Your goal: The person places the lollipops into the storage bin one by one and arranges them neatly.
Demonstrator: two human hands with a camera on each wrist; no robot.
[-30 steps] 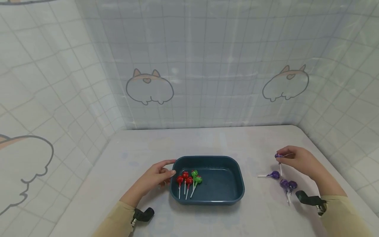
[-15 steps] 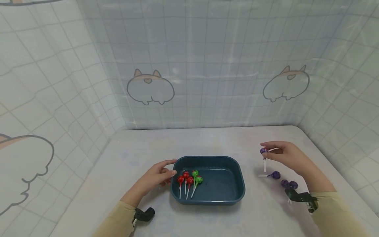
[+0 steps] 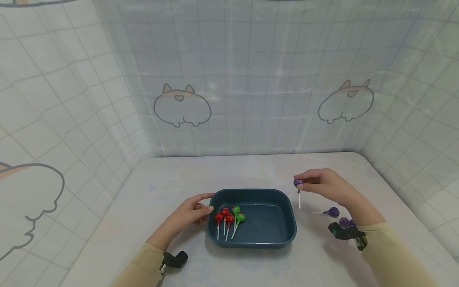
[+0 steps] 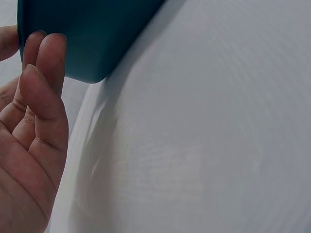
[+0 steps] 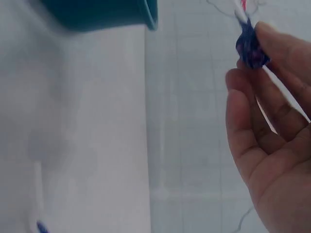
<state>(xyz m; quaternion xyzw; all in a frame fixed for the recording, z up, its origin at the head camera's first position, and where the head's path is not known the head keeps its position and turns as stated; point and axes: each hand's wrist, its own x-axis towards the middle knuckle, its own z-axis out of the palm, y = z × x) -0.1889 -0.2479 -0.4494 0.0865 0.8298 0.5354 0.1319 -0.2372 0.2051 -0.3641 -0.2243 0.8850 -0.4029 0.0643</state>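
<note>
A dark teal plastic bin [image 3: 251, 244] stands on the table, its outer wall [image 4: 85, 53] close up in the left wrist view. My left hand [image 3: 188, 214] holds its left rim, thumb over the edge and fingers against the outside. Inside on the left lie three red lollipops [image 3: 218, 217] and two green lollipops [image 3: 240, 217], sticks toward me. My right hand [image 3: 324, 185] pinches a purple lollipop [image 3: 297, 182] by its head between thumb and fingers, stick hanging down. It hovers above the table, just beyond the bin's right end. The right wrist view shows this lollipop [image 5: 252, 51] at the fingertips.
More purple lollipops [image 3: 333, 211] lie on the white-covered table [image 3: 247, 269] at the right, some partly hidden by the camera on my right wrist [image 3: 345, 232]. Grid-patterned white curtains [image 3: 251, 119] enclose the table at the back and both sides.
My right hand has carried the purple lollipop leftward from beside the other purple ones toward the bin, raising it slightly. The left hand and the bin stay where they were.
</note>
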